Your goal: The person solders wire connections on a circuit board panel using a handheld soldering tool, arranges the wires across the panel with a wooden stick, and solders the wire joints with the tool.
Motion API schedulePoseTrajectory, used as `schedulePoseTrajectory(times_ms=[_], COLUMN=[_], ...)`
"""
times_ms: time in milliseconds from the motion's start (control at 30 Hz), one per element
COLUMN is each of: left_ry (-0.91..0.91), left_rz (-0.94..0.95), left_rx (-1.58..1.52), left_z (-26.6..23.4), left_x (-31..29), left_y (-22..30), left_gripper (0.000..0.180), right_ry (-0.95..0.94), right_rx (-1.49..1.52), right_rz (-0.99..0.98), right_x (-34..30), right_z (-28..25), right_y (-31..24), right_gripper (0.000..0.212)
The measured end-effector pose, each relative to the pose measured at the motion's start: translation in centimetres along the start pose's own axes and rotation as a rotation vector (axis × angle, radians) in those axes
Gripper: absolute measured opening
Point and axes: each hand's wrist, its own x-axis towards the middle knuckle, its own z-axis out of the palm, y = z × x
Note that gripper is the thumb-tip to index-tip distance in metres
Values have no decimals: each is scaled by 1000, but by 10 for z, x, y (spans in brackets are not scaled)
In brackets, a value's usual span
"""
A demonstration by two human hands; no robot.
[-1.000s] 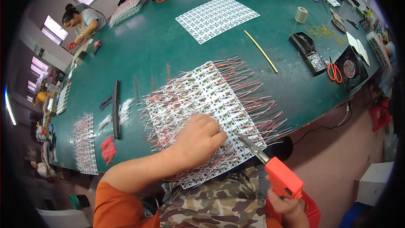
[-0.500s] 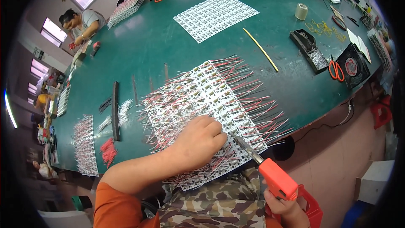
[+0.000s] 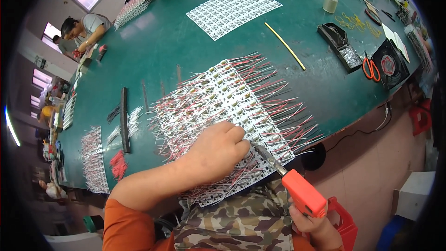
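Green table [image 3: 153, 49], wired panel [image 3: 227, 98], yellow rod [image 3: 285, 46] on top

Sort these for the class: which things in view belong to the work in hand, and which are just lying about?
Work in hand:
red-handled iron, held in the right hand
wired board panel, under the left hand
red wires, probably supplies

Apparently just lying about:
yellow stick
pale roll
orange-handled scissors beside the black fan
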Motion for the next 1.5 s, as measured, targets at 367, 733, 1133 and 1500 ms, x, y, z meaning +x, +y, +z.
schedulePoseTrajectory(times_ms=[367, 733, 1133, 1500], left_ry=[-12, -38, -57, 26], left_rz=[-14, -18, -31, 4], left_rx=[-10, 6, 12, 129], left_z=[-3, -4, -4, -5], left_x=[2, 4, 3, 0], left_y=[2, 3, 4, 6], left_gripper=[7, 7, 7, 17], right_ry=[-21, -14, 90, 144], right_rx=[39, 31, 125, 163], right_rz=[59, 55, 304, 305], right_x=[4, 7, 2, 4], right_z=[-1, -5, -7, -8], right_y=[-5, -10, -22, -27], right_gripper=[58, 54, 33, 26])
